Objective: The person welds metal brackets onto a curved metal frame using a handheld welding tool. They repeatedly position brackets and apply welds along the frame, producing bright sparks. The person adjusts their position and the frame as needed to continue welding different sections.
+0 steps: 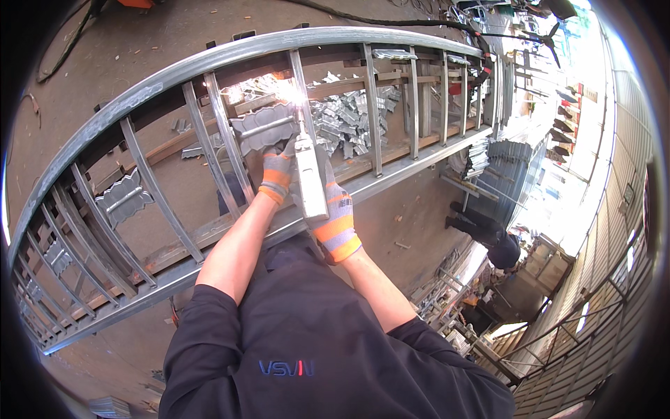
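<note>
My right hand (pixel 338 222), in a grey and orange glove, is wrapped round the body of a white handheld welding gun (pixel 310 178). The gun's tip meets an upright bar of a long metal railing frame (pixel 230 52), with a bright glare and sparks there. My left hand (pixel 277 173), gloved alike, has its fingers closed at the lower edge of a wavy-edged metal plate (pixel 264 128); its fingertips are partly hidden. This plate spans the gap between two bars. Another such plate (pixel 124 199) sits between bars farther left.
Loose metal pieces (pixel 349 115) lie heaped behind the bars. A dark cable (pixel 391 22) runs along the far side. Right of the frame stand stacked metal sheets (pixel 513 171), and a person in dark clothes (pixel 492 237) is beyond my right arm.
</note>
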